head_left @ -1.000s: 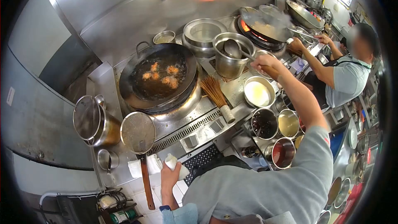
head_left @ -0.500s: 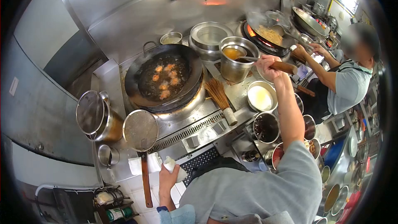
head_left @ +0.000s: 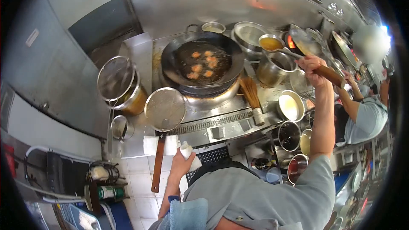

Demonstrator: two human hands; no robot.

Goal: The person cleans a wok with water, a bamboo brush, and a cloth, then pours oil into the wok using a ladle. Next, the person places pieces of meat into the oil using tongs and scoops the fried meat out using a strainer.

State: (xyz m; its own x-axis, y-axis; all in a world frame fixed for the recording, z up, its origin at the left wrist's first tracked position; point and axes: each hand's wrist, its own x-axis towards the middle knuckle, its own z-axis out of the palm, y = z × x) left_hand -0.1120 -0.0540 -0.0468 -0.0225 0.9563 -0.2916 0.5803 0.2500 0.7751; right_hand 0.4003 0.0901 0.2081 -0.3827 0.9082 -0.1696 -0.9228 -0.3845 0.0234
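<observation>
My right hand [head_left: 313, 67] is closed around the wooden handle of a ladle [head_left: 271, 42]. Orange-yellow liquid fills the ladle's bowl, held above the rim of a tall metal pot [head_left: 267, 74]. A white cloth [head_left: 190, 155] is bunched in my left hand [head_left: 181, 164], down by the counter's front edge. In front of me a large black wok [head_left: 171, 61] holds dark oil, where several browned pieces of food [head_left: 196, 67] float. Close to my left hand, a round mesh strainer [head_left: 165, 109] with a long wooden handle lies across the counter edge.
A bamboo brush [head_left: 250, 96] lies right of the wok. A strainer-topped pot [head_left: 135, 98] stands at left. Several containers, including one with white contents [head_left: 290, 106] and one with dark liquid [head_left: 289, 136], line the right side. A co-worker [head_left: 362, 115] stands at another wok, far right.
My right hand has lifted the ladle with its liquid out of the tall pot to above its rim. My view has turned left, shifting the scene rightward. The left hand still grips the cloth.
</observation>
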